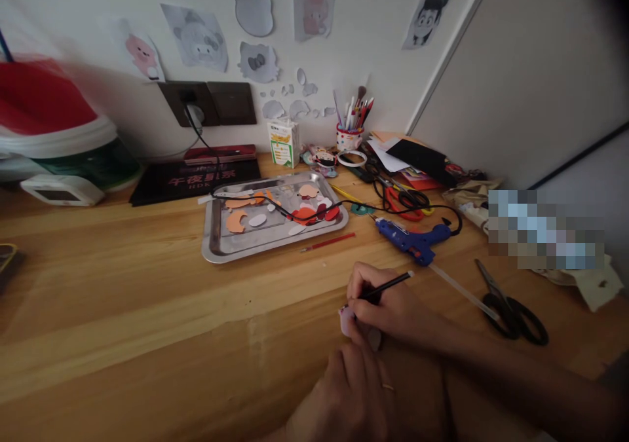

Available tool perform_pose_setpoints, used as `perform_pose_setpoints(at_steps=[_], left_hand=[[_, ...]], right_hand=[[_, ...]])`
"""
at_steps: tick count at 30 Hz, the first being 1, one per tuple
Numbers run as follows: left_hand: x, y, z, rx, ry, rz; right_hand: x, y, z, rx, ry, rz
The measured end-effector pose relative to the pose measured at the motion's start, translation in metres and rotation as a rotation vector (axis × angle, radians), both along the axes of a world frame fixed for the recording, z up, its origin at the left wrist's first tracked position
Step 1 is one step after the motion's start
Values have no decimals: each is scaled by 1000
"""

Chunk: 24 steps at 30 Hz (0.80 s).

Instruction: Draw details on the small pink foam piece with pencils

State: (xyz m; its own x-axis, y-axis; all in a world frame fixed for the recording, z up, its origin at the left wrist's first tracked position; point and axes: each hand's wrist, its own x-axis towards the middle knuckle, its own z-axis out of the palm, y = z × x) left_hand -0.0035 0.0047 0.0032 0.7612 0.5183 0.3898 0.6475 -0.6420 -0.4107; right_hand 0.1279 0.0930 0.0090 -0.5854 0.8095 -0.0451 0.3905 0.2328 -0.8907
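Observation:
My right hand (376,301) is closed around a black pen (388,287), its tip end hidden by the fingers. Under that hand lies a small pale pink cutout (346,324) with a dark mark at its upper edge. My left hand (346,393) presses the cutout to the table with an outstretched finger; its other fingers are curled and partly hidden. A second pale round part (374,340) shows just right of the left fingertips; whether it joins the cutout I cannot tell.
Beyond my hands stands a metal tray (212,249) of coloured cutouts, with a red pen (328,242) before it. A blue glue gun (415,239) and black scissors (514,314) lie to the right. Behind are a pen cup (349,139) and a small carton (284,144).

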Motion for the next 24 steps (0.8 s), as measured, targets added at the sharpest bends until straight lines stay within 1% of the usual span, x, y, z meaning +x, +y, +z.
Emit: perform_pose_setpoints(at_steps=[3, 10, 24], left_hand=[[0, 1, -1, 14, -10, -17], [0, 0, -1, 5, 15, -8], [-1, 1, -2, -35, 6, -6]], right_hand=[[0, 1, -2, 22, -9, -1], [2, 2, -6, 55, -19, 8], [2, 2, -8, 66, -14, 13]])
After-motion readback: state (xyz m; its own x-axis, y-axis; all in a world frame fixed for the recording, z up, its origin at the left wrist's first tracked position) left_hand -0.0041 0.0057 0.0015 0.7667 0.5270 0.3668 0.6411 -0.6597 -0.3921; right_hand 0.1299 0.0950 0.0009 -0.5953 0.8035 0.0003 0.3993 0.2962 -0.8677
